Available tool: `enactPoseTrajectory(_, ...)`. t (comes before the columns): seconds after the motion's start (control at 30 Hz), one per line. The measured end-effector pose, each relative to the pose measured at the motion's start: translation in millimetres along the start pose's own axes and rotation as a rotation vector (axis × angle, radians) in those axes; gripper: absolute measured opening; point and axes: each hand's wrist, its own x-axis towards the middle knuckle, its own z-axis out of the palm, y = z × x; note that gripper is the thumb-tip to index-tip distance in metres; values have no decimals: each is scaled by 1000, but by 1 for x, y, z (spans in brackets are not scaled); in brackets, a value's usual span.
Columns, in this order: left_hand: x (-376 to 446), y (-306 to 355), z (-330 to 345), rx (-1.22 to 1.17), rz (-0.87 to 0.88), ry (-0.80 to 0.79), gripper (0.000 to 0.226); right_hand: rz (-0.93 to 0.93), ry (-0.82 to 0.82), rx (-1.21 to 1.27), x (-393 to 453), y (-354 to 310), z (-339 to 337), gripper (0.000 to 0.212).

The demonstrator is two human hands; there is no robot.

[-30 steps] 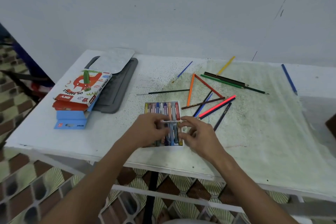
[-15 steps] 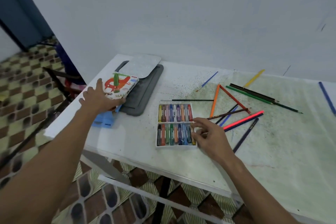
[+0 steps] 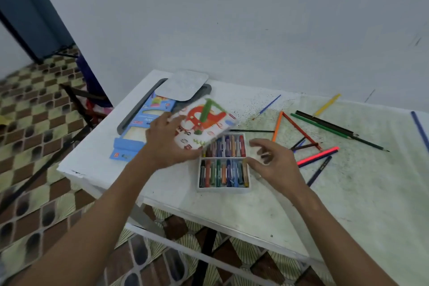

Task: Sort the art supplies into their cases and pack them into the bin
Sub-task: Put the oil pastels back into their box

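White plastic formed the oil-pastel tray (image 3: 223,189), which sat near the front edge of the table (image 3: 348,204) with both rows of sticks filled, so it looked ready to be cased. The left hand (image 3: 167,144) gripped the printed oil-pastel sleeve (image 3: 205,126) by its near edge, fingers curled under it, and held it tilted in the air just above the tray's far left corner; that angle, I judged, was meant to bring the sleeve's mouth round to the tray. The right hand (image 3: 272,162) hovered beside the tray's right side with fingers spread and loosely bent, holding nothing, seemingly placed to steady the tray or help take the sleeve. A blue pencil box (image 3: 137,137) lay flat on the grey bin (image 3: 139,104) at the table's far left, partly under a pale lid (image 3: 182,85). Loose coloured pencils (image 3: 318,157) lay scattered right of the tray, not yet cased.
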Motion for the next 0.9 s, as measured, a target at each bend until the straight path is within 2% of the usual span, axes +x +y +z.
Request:
enactPoseTrajectory(0.07,-7,29,7,-23,119,-134,113,-120,-53,-73,9,-8,-17,64)
enactPoseTrajectory(0.13,-7,54,15,-35,237,-236,114,-177,-214,-197,21,-13,-35,94)
enactPoseTrajectory(0.2,-4,77,20,-69,338,-299,113,-146,-393,-370,31,-13,-49,118)
enactPoseTrajectory(0.27,-3,92,25,-133,402,-356,113,-77,-522,-444,35,-12,-60,129)
enactPoseTrajectory(0.37,-4,99,30,-268,417,-442,111,23,-651,-387,37,-9,-66,130)
enactPoseTrajectory(0.5,4,83,27,-386,252,-519,115,43,-592,-312,30,5,-68,115)
enactPoseTrajectory(0.6,16,49,27,-200,240,-520,108,4,-598,-404,26,13,-70,117)
enactPoseTrajectory(0.77,20,18,20,16,200,-695,137,-75,-717,-642,43,8,-52,133)
enactPoseTrajectory(0.9,15,24,15,121,240,-664,140,-73,-715,-623,48,-8,-48,124)
